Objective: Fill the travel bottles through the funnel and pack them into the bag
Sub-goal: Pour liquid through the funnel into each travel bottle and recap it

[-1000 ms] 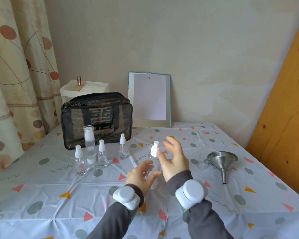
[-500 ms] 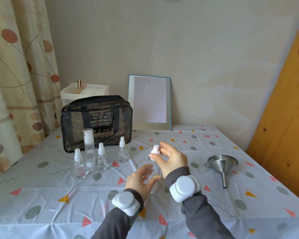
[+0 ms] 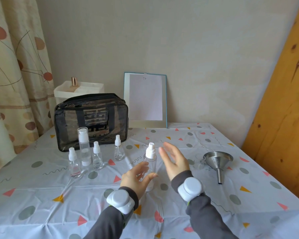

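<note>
At the far left, a cream curtain [image 3: 10, 83] with brown dots hangs beside the table [image 3: 41, 204], which is covered in a pale cloth printed with grey dots and small coloured triangles. Wide bare cloth runs along the near edge on this side. Toward the back left stands a black see-through bag [image 3: 91, 121], with a white box [image 3: 79, 90] behind it. Just in front of the bag stand four clear bottles [image 3: 97, 156] with white tops, upright and close together, the tallest second from the left.

Near the middle, a fifth clear spray bottle [image 3: 150, 159] stands upright, well apart from that group. The left hand [image 3: 136, 178] curls round its lower half, thumb on the near side and fingers on the far side, holding it. The right hand [image 3: 174, 161] is spread wide with straight fingers, just right of the bottle's white cap and apart from it. Both wrists carry white wrist devices [image 3: 119, 200] over dark grey sleeves [image 3: 107, 225].

A blue-edged board [image 3: 145, 99] holding a sheet of paper leans on the beige wall behind the table. Right of the right hand comes a small clear item [image 3: 199, 163], too faint to identify, and just beside it a steel funnel [image 3: 217, 160] lying tipped, its spout pointing toward the near edge. More bare cloth stretches from the funnel to the table's right edge, where an orange-brown wooden panel [image 3: 283, 100] rises at a slant.
</note>
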{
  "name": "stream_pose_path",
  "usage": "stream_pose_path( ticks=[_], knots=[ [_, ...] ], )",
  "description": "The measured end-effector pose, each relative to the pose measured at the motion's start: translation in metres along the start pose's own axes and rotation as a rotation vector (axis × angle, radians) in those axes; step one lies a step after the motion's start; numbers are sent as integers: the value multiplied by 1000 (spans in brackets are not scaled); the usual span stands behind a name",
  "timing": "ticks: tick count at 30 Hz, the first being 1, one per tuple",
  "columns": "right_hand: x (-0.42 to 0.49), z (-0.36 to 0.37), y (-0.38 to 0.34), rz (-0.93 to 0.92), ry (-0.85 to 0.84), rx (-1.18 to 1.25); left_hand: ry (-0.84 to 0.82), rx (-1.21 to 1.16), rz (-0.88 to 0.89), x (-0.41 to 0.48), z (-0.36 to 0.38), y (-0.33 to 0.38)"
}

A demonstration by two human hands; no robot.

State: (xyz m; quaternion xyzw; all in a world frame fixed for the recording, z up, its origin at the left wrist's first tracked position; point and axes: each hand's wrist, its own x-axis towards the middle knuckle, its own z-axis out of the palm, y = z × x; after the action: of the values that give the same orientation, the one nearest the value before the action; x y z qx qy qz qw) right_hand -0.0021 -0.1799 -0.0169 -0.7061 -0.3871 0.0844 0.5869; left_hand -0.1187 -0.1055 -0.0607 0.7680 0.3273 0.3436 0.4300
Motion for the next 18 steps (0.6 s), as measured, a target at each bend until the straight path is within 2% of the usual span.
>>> stream_pose_path(
  ticks=[2, 5, 7, 10, 13, 18],
  knots=[
    [13, -19, 17, 62, 91, -199, -11, -3, -9, 0, -1, 0],
    [36, -49, 39, 93, 35, -704, -15, 9, -7, 1, -1, 0],
    [49, -62, 50, 130, 9, -906, -14, 16, -7, 0, -1, 0],
    [60, -73, 52, 210, 7, -1075, -9, 7, -7, 1, -1, 1],
    [62, -76, 54, 201, -16, -1201, -20, 15, -16, 1, -2, 1],
    [61, -76, 55, 192, -44, -1267, -20, -5, -17, 0, 0, 0]
  ],
)
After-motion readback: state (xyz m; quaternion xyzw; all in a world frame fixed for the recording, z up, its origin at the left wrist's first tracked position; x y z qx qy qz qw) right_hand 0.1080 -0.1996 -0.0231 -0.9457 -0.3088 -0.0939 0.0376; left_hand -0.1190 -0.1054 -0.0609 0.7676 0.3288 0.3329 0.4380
